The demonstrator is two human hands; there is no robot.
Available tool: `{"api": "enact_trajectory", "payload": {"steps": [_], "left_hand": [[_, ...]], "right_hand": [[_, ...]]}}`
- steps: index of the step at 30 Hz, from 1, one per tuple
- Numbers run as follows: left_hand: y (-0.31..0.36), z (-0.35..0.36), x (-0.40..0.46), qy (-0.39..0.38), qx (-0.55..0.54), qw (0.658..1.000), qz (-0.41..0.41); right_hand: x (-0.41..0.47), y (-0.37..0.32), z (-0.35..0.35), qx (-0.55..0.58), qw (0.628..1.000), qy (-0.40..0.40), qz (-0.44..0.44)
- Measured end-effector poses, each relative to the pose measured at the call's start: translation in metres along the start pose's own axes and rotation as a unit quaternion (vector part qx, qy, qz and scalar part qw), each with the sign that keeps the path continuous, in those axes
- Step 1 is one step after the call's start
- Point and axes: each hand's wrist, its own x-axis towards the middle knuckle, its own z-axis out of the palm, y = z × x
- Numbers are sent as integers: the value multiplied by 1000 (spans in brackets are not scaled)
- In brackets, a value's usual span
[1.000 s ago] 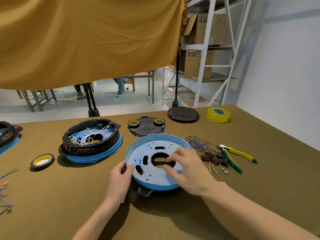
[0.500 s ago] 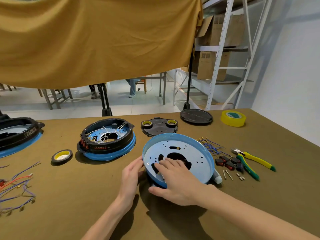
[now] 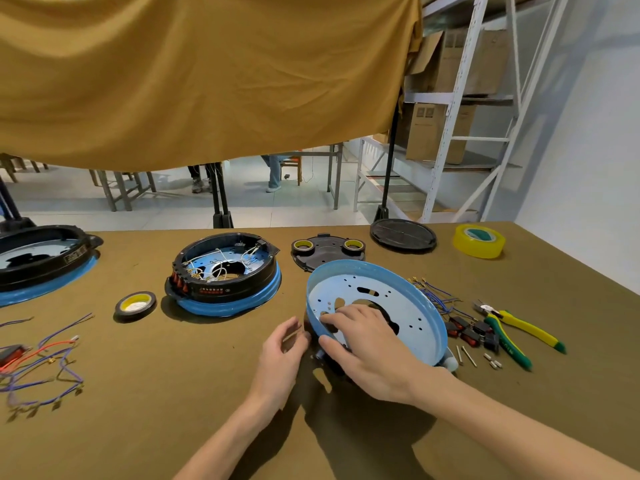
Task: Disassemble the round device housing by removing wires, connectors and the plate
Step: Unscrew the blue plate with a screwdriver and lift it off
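The light-blue round plate point(image 3: 412, 306), full of holes, stands tilted with its left edge raised off the table. My right hand point(image 3: 367, 351) grips that near-left rim, fingers inside the dish and thumb on the outside. My left hand point(image 3: 280, 355) is just left of the rim, its loosely curved fingertips touching the dark housing part point(image 3: 329, 362) under the plate. Removed blue wires point(image 3: 436, 296) and black-and-red connectors point(image 3: 471, 332) lie to the plate's right.
A wired black-and-blue housing point(image 3: 225, 271) sits at centre left, another point(image 3: 41, 258) at the far left. Around lie a black tape roll point(image 3: 135, 304), loose wires point(image 3: 41, 362), a black cover point(image 3: 327, 252), a round lid point(image 3: 403, 235), yellow tape point(image 3: 479, 241), pliers point(image 3: 512, 330) and small pins point(image 3: 465, 355).
The plate went from lying nearly flat to tilted up on its left side. My right hand slid from its centre hole to the near rim; my left hand eased off the edge.
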Motion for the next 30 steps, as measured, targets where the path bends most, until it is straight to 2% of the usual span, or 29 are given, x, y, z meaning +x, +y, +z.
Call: {"api": "enact_trajectory", "payload": {"steps": [2, 4, 6, 8, 11, 18, 22, 25, 30], "left_hand": [[5, 1, 3, -58, -115, 990, -56], [9, -2, 6, -137, -261, 948, -118], [12, -6, 9, -159, -363, 900, -183], [11, -4, 10, -153, -406, 874, -218], [9, 1, 9, -142, -425, 864, -228], [7, 3, 5, -142, -424, 866, -222], [4, 0, 2, -151, -410, 871, -224], [4, 1, 2, -141, -419, 868, -224], [1, -1, 1, -125, -427, 867, -227]], "right_hand": [[1, 2, -6, 25, 1000, -15, 6], [-1, 5, -10, 35, 999, -37, 3], [-4, 5, -11, 30, 999, -44, -4], [-6, 5, -12, 24, 999, -41, -12], [-9, 4, -11, 21, 999, -31, -11], [-12, 3, 0, -11, 1000, -23, -10], [-6, 5, -5, 60, 997, -41, 10], [10, 4, -12, 123, 991, 5, 56], [20, -3, -7, 82, 996, -24, 23]]}}
